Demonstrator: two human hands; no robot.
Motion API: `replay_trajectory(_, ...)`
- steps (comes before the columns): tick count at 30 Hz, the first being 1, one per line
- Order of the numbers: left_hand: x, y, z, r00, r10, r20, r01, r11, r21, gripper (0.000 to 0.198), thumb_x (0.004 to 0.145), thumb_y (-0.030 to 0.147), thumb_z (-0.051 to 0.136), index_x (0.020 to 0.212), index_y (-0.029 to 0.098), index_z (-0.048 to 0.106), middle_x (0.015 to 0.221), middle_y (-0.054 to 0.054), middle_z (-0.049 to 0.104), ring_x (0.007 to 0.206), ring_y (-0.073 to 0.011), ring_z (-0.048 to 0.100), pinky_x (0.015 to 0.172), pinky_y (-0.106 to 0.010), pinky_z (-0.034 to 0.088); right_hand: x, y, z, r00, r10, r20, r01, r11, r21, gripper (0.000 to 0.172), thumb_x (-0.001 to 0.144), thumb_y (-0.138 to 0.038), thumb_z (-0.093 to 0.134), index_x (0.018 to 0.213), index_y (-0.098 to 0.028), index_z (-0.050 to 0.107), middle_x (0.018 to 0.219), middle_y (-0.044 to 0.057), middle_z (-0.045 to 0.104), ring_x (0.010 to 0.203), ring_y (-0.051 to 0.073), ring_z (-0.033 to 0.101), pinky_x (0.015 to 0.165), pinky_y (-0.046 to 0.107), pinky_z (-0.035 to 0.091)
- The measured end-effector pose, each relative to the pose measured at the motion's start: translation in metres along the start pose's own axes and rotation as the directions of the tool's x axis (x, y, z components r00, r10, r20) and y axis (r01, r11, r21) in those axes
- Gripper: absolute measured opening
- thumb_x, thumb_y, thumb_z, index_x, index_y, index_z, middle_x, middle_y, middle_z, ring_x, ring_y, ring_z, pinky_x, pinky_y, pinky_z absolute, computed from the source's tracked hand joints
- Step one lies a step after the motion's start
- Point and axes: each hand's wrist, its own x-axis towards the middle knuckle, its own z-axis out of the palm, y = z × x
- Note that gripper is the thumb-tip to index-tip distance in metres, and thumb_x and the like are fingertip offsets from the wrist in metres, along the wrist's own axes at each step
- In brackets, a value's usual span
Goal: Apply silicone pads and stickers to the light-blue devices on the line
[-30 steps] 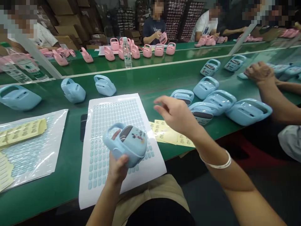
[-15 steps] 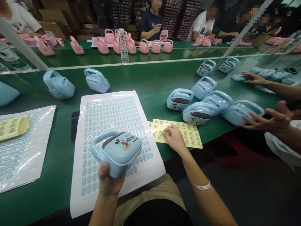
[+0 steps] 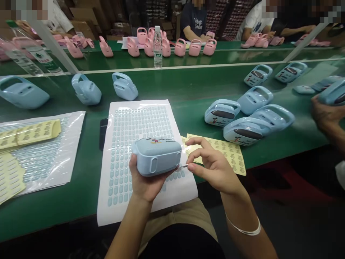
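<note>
- Two of the person's own hands are in view, low over a glossy green desk point(image 3: 188, 84).
- The left hand point(image 3: 144, 185) is cupped palm up, its fingers curled around a pale blue plastic case with a curved carrying handle point(image 3: 157, 158). It has a firm hold, and a small cartoon print shows along the case's top edge.
- The right hand point(image 3: 215, 172) sits just right of the case, half open, with thumb and forefinger close together. A tiny silver sliver point(image 3: 184, 166) shows at those fingertips, too small to identify.
- Beneath both hands lies a white sheet of small pale blue oval stickers point(image 3: 140, 122).
- Just past the right hand's fingertips lies a yellow sheet of printed labels point(image 3: 223, 153).
- Farther right of that hand, four more pale blue cases point(image 3: 248, 131) sit bunched together.
- Left of the left hand, a clear bubble-lined plastic bag point(image 3: 48, 162) carries strips of yellow labels.
- At the far right, a co-worker's hand point(image 3: 327, 115) holds another pale blue case point(image 3: 334, 92).
</note>
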Motion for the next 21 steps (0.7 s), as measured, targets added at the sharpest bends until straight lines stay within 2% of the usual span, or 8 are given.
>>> replay_trajectory(2, 0.0, -0.003, 0.004, 0.999, -0.008, 0.038, 0.009, 1.0, -0.029, 0.063, 0.068, 0.06, 0.062, 0.12, 0.026, 0.052, 0.112, -0.008, 0.064, 0.103, -0.0314, 0.059, 0.088, -0.052, 0.049, 0.004, -0.009, 0.009, 0.999, -0.036, 0.017, 0.036, 0.999, -0.029, 0.004, 0.077, -0.027, 0.067, 0.075, -0.024, 0.064, 0.115, 0.004, 0.049, 0.118, 0.021, 0.043, 0.104, 0.04, 0.031)
replay_trajectory(4, 0.0, -0.004, 0.005, 0.998, -0.003, 0.061, 0.006, 0.999, -0.046, 0.059, 0.07, 0.059, 0.061, 0.118, 0.026, 0.053, 0.111, -0.007, 0.065, 0.102, -0.0299, 0.06, 0.089, -0.05, 0.048, 0.008, -0.013, 0.014, 0.999, -0.045, 0.024, 0.046, 0.999, -0.028, 0.004, 0.077, -0.026, 0.066, 0.074, -0.024, 0.064, 0.113, 0.003, 0.05, 0.117, 0.021, 0.045, 0.101, 0.039, 0.035)
replay_trajectory(10, -0.003, -0.007, 0.005, 0.996, -0.024, 0.086, 0.029, 0.998, -0.055, 0.059, 0.07, 0.06, 0.06, 0.117, 0.025, 0.054, 0.111, -0.007, 0.065, 0.101, -0.0285, 0.06, 0.09, -0.048, 0.047, 0.01, -0.014, 0.019, 0.996, -0.067, -0.05, 0.063, 0.995, -0.079, 0.005, 0.077, -0.023, 0.064, 0.072, -0.022, 0.064, 0.106, 0.005, 0.051, 0.107, 0.021, 0.05, 0.082, 0.035, 0.045)
replay_trajectory(14, -0.003, -0.009, 0.006, 0.996, -0.011, 0.09, 0.013, 1.0, -0.026, 0.064, 0.071, 0.059, 0.059, 0.123, 0.024, 0.05, 0.111, -0.009, 0.064, 0.103, -0.029, 0.06, 0.093, -0.05, 0.045, 0.008, -0.014, 0.023, 0.988, -0.106, -0.109, 0.088, 0.984, -0.155, 0.004, 0.077, -0.021, 0.063, 0.073, -0.021, 0.063, 0.102, 0.005, 0.052, 0.099, 0.018, 0.053, 0.08, 0.034, 0.046)
replay_trajectory(18, -0.002, -0.011, 0.006, 0.997, -0.014, 0.077, 0.015, 1.0, -0.013, 0.061, 0.07, 0.059, 0.059, 0.119, 0.022, 0.055, 0.113, -0.01, 0.064, 0.101, -0.0273, 0.061, 0.093, -0.048, 0.047, 0.006, -0.01, 0.033, 0.954, -0.216, -0.209, 0.16, 0.954, -0.255, 0.004, 0.079, -0.019, 0.063, 0.075, -0.019, 0.062, 0.097, 0.005, 0.053, 0.097, 0.018, 0.054, 0.087, 0.036, 0.046)
replay_trajectory(21, -0.001, -0.011, 0.006, 0.998, -0.004, 0.058, 0.003, 1.0, 0.019, 0.061, 0.07, 0.061, 0.058, 0.118, 0.022, 0.056, 0.113, -0.009, 0.064, 0.103, -0.0282, 0.06, 0.092, -0.047, 0.047, 0.003, -0.003, 0.038, 0.906, -0.311, -0.286, 0.224, 0.927, -0.301, 0.004, 0.079, -0.016, 0.062, 0.076, -0.019, 0.062, 0.097, 0.006, 0.053, 0.095, 0.018, 0.055, 0.082, 0.035, 0.048)
